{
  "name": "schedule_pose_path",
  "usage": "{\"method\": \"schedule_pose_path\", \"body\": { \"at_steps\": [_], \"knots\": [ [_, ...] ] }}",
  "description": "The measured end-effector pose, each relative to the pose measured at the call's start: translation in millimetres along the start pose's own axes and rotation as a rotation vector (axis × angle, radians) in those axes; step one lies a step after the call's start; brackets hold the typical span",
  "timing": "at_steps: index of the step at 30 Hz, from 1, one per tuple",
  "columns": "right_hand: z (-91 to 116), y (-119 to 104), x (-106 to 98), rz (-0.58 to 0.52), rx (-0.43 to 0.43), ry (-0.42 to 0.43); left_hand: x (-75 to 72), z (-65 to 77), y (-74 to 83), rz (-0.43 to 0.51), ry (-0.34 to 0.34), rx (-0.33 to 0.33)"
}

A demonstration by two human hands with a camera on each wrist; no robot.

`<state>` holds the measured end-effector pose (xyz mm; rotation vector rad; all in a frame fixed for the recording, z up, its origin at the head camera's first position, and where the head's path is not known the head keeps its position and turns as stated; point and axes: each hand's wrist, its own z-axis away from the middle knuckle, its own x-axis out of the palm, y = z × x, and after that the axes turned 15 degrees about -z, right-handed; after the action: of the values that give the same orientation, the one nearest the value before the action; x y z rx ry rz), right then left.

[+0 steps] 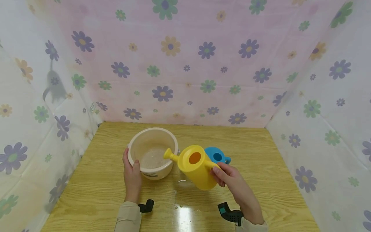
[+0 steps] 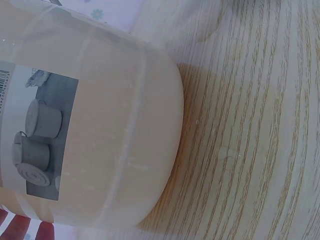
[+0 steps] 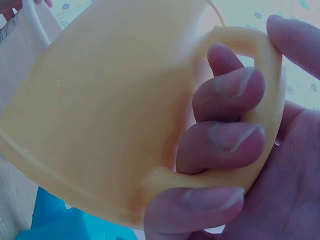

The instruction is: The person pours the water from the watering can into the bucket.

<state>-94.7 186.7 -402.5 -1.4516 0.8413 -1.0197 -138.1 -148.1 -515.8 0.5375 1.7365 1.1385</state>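
A cream plastic bucket [image 1: 153,170] stands on the table with some liquid visible inside. My left hand [image 1: 132,175] holds its near left rim, thumb over the edge and fingers along the outer wall. In the left wrist view the bucket's side [image 2: 120,125] fills much of the picture, with fingertips [image 2: 45,231] at its lower left. My right hand [image 1: 229,177] grips the handle [image 3: 270,100] of a yellow watering can [image 1: 200,170], fingers curled through the loop. The can tilts left, its spout [image 1: 168,154] reaching over the bucket's right rim. Behind it is a blue watering can [image 1: 214,150], partly hidden.
The wooden table [image 1: 246,141] has water drops and a wet patch near the front middle. Flower-patterned cloth [image 1: 188,64] encloses the table at the back and both sides. A printed label [image 2: 45,125] is on the bucket's wall.
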Motion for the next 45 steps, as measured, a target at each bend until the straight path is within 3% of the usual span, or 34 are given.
{"method": "schedule_pose_path", "body": {
  "at_steps": [6,26,45],
  "knots": [
    [0.7,0.7,0.5,-0.003,0.028,0.008,-1.7,0.7,0.8,-0.002,-0.014,-0.014],
    [-1.4,-0.4,-0.6,-0.004,-0.046,-0.031,0.2,-0.8,0.0,0.001,0.006,0.003],
    [0.1,-1.4,1.3,-0.012,-0.029,-0.022,0.5,-0.8,-1.0,0.007,0.01,0.004]
  ]
}}
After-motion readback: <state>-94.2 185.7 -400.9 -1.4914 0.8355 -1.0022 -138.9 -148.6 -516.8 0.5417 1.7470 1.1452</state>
